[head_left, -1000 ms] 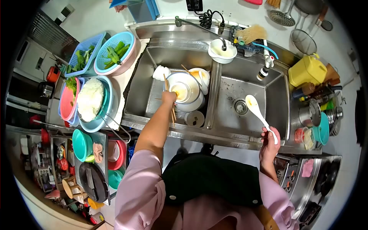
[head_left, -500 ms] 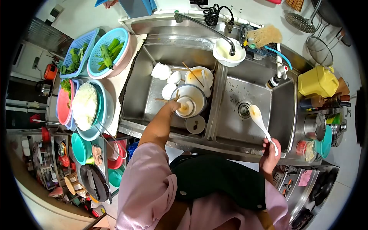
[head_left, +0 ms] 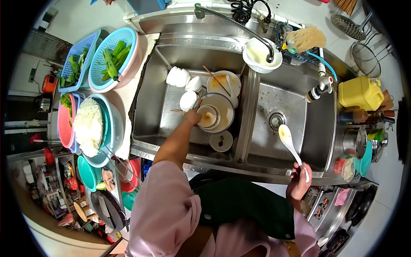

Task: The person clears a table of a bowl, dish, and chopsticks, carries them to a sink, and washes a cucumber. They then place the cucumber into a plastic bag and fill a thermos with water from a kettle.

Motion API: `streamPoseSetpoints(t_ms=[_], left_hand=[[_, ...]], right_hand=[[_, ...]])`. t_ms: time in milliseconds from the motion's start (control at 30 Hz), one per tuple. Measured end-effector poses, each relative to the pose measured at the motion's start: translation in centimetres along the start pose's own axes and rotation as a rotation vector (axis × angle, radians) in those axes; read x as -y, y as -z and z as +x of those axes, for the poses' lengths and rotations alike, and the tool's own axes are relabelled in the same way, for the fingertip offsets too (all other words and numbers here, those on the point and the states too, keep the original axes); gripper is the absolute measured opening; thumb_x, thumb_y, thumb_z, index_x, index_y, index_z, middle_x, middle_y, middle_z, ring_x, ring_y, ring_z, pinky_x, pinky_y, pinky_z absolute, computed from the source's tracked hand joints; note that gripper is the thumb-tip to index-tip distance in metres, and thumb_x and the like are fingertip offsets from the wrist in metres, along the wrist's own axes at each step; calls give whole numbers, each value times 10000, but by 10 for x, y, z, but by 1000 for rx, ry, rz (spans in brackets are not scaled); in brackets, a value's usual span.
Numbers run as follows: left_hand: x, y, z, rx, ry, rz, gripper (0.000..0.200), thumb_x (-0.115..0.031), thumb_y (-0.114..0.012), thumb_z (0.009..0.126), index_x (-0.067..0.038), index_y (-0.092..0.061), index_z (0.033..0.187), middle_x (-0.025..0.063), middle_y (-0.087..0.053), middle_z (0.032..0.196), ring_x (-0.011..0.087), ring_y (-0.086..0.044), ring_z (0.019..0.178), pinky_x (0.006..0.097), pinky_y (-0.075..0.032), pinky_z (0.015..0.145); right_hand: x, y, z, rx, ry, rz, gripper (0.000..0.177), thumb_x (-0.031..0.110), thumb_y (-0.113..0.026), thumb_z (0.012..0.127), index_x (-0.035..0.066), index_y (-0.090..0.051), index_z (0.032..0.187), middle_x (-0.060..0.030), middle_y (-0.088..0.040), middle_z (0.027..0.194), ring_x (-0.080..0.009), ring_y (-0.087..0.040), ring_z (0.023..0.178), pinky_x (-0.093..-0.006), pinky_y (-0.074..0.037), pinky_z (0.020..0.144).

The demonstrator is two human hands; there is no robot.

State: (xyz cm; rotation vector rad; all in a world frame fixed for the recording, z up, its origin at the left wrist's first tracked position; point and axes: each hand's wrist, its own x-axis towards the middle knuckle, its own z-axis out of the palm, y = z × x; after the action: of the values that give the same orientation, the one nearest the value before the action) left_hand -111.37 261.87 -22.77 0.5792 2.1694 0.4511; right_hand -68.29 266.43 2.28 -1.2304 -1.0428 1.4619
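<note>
Kitchen sink, seen from above: at the front rim of the steel double sink (head_left: 257, 168), a person's right hand (head_left: 299, 182) is clenched on the handle of a white spoon (head_left: 286, 136) held over the sink's right basin. In the left basin, the left hand (head_left: 192, 118) touches a small stained bowl (head_left: 209, 116) nested in a larger bowl (head_left: 223, 112), with chopsticks (head_left: 198, 102) by its fingers; its grip cannot be told. At the sink's back edge, a white bowl (head_left: 257, 53) sits under the tap (head_left: 233, 25). Labels on the bottles (head_left: 361, 115) right of the sink are too small to read.

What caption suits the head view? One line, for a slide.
Over a double sink, the left hand touches stacked dirty bowls while the right hand holds a white spoon over the right basin.
</note>
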Motion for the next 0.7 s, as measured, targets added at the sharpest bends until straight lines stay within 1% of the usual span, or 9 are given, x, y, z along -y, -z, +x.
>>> streamPoseSetpoints(t_ms=[67,133,200,233,267,300,433,567,700], left_hand=[[-17,17,-15,36,1,71,373,-233,-535,659,49,-588,897,245,-589,804,312,-602,750,349,-475,679],[-15,36,-18,-88,-133,263,362,-222,-543,692,114,-567,825,209,-589,676,260,-578,492,330,-472,426],[-23,74,-29,59,-103,310,383,-278,-541,710,96,-575,783,214,-575,635,258,-569,478,342,-472,447],[-18,89,-27,49,-150,384,382,-282,-533,712,81,-580,821,216,-585,690,267,-580,516,349,-480,484],[-42,109,-48,73,-52,549,356,-270,-540,724,20,-588,923,201,-575,938,298,-568,871,359,-448,751],[-40,120,-46,73,38,545,350,-257,-550,717,-3,-586,956,186,-567,978,292,-555,912,352,-439,774],[-7,152,-40,53,189,642,354,-251,-576,712,-37,-582,994,165,-571,992,266,-549,950,343,-437,786],[35,153,-23,25,329,701,344,-200,-627,680,-75,-594,999,133,-579,1001,243,-551,961,335,-438,788],[67,150,-11,62,377,693,332,-170,-644,659,-94,-607,980,122,-586,989,240,-560,946,337,-439,781]], right_hand=[[0,-4,2,-2,-4,17,254,182,-455,846,42,-457,1059,-96,-557,901,-112,-495,709,-197,-372,574],[-2,-5,5,-8,3,30,257,186,-458,847,42,-459,1060,-99,-557,906,-114,-496,713,-198,-373,570],[-3,-8,8,3,12,46,262,192,-465,845,44,-461,1060,-97,-558,902,-113,-495,715,-196,-371,568],[-4,-10,10,9,13,45,261,194,-468,843,46,-463,1058,-96,-558,901,-112,-495,715,-196,-369,569],[-6,-11,11,11,8,49,261,194,-468,843,46,-463,1058,-96,-558,901,-112,-495,715,-196,-369,569],[-8,-14,13,14,-4,59,259,195,-470,842,47,-465,1055,-94,-560,897,-111,-493,715,-195,-367,573],[-14,-23,14,49,-39,73,245,194,-470,841,58,-470,1045,-89,-564,891,-107,-490,712,-195,-361,586],[-14,-29,12,67,-41,48,217,171,-484,838,43,-488,1013,-112,-588,883,-110,-509,708,-199,-374,567],[-19,-34,9,61,-40,-15,220,189,-488,836,49,-491,1006,-107,-592,867,-107,-511,699,-195,-370,559]])
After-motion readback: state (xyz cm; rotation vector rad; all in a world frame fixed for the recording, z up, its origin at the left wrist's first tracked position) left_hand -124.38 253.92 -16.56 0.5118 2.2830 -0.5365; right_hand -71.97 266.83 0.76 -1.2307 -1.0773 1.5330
